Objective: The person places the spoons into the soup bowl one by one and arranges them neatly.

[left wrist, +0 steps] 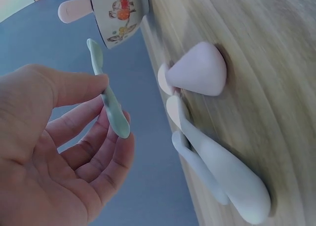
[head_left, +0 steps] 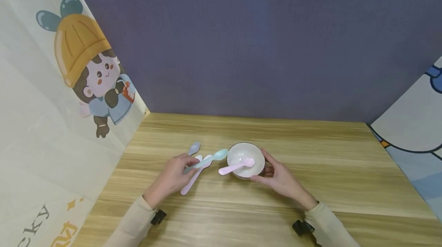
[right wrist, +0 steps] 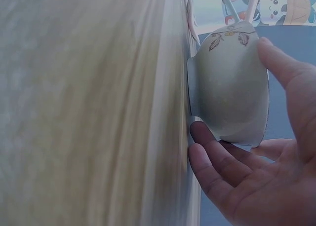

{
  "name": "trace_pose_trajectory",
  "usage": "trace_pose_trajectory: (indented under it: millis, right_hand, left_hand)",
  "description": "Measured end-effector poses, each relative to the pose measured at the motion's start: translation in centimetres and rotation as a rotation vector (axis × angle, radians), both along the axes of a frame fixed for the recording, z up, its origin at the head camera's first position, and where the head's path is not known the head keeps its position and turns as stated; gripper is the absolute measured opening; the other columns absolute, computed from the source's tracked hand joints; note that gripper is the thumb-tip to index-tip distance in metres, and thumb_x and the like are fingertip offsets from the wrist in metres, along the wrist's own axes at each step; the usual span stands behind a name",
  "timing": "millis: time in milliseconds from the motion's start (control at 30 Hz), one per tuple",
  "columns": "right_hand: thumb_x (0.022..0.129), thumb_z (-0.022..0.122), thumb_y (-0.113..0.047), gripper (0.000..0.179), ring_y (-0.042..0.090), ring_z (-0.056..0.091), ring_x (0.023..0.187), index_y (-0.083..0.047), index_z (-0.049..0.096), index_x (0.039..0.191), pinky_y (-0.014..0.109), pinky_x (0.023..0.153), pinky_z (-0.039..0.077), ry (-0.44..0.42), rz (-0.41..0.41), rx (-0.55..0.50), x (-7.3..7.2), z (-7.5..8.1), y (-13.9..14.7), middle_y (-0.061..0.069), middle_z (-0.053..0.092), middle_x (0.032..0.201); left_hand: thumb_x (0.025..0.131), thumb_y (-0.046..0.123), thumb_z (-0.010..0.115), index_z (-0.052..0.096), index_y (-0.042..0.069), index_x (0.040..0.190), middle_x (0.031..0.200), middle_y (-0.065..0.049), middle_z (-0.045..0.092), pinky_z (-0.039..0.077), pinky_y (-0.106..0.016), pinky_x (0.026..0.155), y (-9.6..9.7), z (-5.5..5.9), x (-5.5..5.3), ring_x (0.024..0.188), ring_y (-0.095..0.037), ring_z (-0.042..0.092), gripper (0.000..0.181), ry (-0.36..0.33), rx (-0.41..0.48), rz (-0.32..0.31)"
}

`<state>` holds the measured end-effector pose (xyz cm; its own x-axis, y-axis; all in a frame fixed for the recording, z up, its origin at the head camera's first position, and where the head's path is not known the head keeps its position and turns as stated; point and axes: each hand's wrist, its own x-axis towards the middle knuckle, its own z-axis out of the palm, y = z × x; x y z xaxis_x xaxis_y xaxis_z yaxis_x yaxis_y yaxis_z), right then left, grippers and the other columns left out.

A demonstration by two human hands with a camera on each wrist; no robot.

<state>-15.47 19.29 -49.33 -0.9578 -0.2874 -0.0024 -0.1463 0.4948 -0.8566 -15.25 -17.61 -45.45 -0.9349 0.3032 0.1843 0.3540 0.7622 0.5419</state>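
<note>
My left hand (head_left: 176,176) pinches a pale green spoon (left wrist: 115,115) by its handle between thumb and fingers. The spoon's head points right, close to the bowl's left rim in the head view. With fingers spread around its right side, my right hand (head_left: 279,178) holds the white bowl (right wrist: 227,83), which has a dark rim and a printed pattern outside. Inside the bowl leans a pink spoon (head_left: 232,168), its handle sticking out over the front left rim. Below my left hand, another pink spoon (head_left: 191,183), a white spoon (head_left: 199,157) and a grey-purple spoon (head_left: 194,147) lie close together, partly hidden.
The wood-grain table (head_left: 310,147) meets a dark blue wall panel (head_left: 241,47) at the back. A white sheet with a cartoon figure (head_left: 100,74) hangs on the left, and another printed sheet (head_left: 407,124) on the right. Both wrists carry small black mounts (head_left: 158,217).
</note>
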Motion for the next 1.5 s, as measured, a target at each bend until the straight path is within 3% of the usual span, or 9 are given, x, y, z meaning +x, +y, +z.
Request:
trace_pose_trajectory:
  millis: [333, 633, 967, 1500]
  right_hand:
    - [0.083, 0.092, -0.039, 0.114, 0.023, 0.077, 0.109, -0.005, 0.025, 0.169, 0.027, 0.090, 0.063, 0.001, -0.013, 0.041, 0.1, 0.2, 0.0, 0.029, 0.065, 0.141]
    - [0.083, 0.092, -0.039, 0.115, 0.023, 0.078, 0.108, -0.006, 0.024, 0.169, 0.024, 0.088, 0.062, -0.011, -0.012, 0.038, 0.1, 0.2, 0.0, 0.028, 0.069, 0.136]
    - [0.084, 0.092, -0.037, 0.114, 0.026, 0.077, 0.110, -0.004, 0.024, 0.169, 0.030, 0.091, 0.063, -0.002, -0.006, 0.023, 0.2, 0.1, 0.0, 0.033, 0.063, 0.142]
    - [0.084, 0.092, -0.038, 0.113, 0.025, 0.077, 0.110, -0.005, 0.025, 0.169, 0.028, 0.090, 0.063, 0.001, -0.007, 0.029, 0.2, 0.2, 0.0, 0.031, 0.065, 0.139]
  left_hand:
    - [0.089, 0.005, 0.081, 0.082, 0.008, 0.110, 0.105, -0.003, 0.079, 0.056, -0.029, 0.078, 0.6, -0.4, 0.1, 0.089, -0.014, 0.071, 0.021, 0.065, 0.014, -0.056]
    - [0.091, 0.007, 0.081, 0.081, 0.008, 0.111, 0.110, -0.003, 0.079, 0.056, -0.027, 0.077, 1.2, -0.1, 0.2, 0.087, -0.012, 0.069, 0.021, 0.054, 0.022, -0.061]
    - [0.091, 0.010, 0.082, 0.082, 0.010, 0.110, 0.106, 0.001, 0.078, 0.052, -0.023, 0.073, 2.3, 0.2, -0.1, 0.080, -0.007, 0.062, 0.019, 0.035, 0.039, -0.065]
    - [0.093, 0.011, 0.081, 0.082, 0.011, 0.112, 0.107, -0.001, 0.079, 0.056, -0.026, 0.077, 4.1, 0.6, -0.5, 0.090, -0.012, 0.070, 0.019, 0.033, 0.051, -0.082]
